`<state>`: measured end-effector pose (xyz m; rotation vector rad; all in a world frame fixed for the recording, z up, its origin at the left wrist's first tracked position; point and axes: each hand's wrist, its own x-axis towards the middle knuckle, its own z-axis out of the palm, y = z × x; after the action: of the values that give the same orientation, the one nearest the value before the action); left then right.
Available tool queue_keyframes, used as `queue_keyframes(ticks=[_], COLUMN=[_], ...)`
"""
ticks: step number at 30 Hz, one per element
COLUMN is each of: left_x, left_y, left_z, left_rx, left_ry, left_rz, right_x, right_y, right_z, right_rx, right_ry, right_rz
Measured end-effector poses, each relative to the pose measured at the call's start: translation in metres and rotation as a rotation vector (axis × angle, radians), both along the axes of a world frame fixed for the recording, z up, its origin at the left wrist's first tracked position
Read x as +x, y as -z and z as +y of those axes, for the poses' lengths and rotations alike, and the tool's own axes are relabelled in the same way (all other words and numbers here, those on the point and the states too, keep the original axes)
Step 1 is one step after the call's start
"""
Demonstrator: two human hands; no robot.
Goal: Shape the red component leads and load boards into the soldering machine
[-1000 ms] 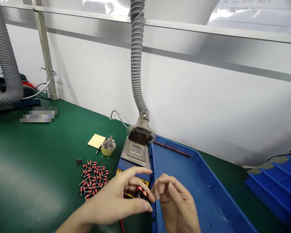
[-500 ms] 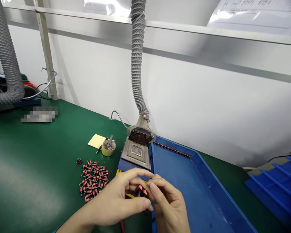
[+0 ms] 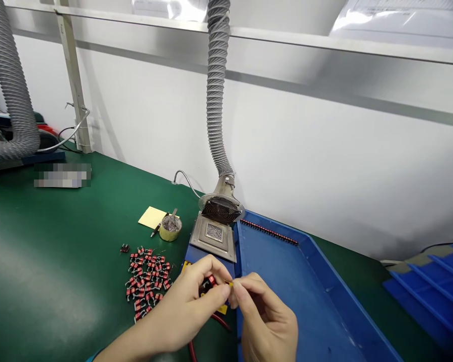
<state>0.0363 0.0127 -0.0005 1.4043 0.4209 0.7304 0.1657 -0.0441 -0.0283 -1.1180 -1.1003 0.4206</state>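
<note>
My left hand [image 3: 186, 309] is closed round a small red-and-black coil component [image 3: 212, 280], partly hidden behind the fingers. Thumb and fingertips of my right hand [image 3: 268, 314] pinch together right beside my left fingertips; what they grip is too small to make out. Both hands meet in front of a solder pot [image 3: 214, 232] with a square of silvery metal in its top. To the left, a loose pile of similar red-and-black components [image 3: 147, 279] lies on the green table mat [image 3: 79, 261].
Right of my hands stands a blue tray [image 3: 283, 281], a row of components [image 3: 270, 232] along its far edge. A fume hose [image 3: 217, 90] hangs over the pot. Left of it are a round tub [image 3: 170, 229], yellow paper [image 3: 151, 217] and a pen [image 3: 155, 230].
The fingertips of both hands have drawn together, and my left thumb has risen toward its fingers. The component now sits farther back, more covered by my left hand. The view has shifted slightly.
</note>
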Motion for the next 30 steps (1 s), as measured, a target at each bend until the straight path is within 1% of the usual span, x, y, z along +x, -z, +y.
queue_keyframes(ticks=[3, 8, 16, 19, 24, 27, 29, 30], left_x=[-0.001, -0.001, -0.002, -0.003, -0.003, -0.002, -0.002, -0.002], left_y=[0.002, 0.001, -0.001, 0.0, 0.001, 0.0, 0.001, 0.001], left_z=[0.002, 0.006, 0.004, 0.003, 0.003, 0.003, 0.004, 0.005], left_rx=[0.075, 0.109, 0.125, 0.113, 0.111, 0.119, 0.114, 0.107], left_ry=[-0.042, -0.048, -0.06, -0.079, -0.091, -0.102, -0.1, -0.094], left_rz=[0.057, 0.092, 0.048, 0.047, 0.059, 0.066, 0.052, 0.044], right_x=[-0.001, 0.0, 0.004, 0.003, -0.011, -0.016, -0.014, -0.011], right_y=[-0.001, 0.001, 0.001, -0.001, -0.006, -0.009, -0.012, -0.015], right_z=[-0.001, 0.0, 0.0, -0.002, -0.003, -0.004, -0.006, -0.007], right_rx=[0.006, 0.003, -0.031, -0.008, 0.179, 0.232, 0.224, 0.197], right_ry=[0.023, 0.044, -0.031, 0.014, 0.168, 0.245, 0.248, 0.191], right_rz=[-0.032, -0.016, 0.008, -0.052, -0.14, -0.247, -0.336, -0.389])
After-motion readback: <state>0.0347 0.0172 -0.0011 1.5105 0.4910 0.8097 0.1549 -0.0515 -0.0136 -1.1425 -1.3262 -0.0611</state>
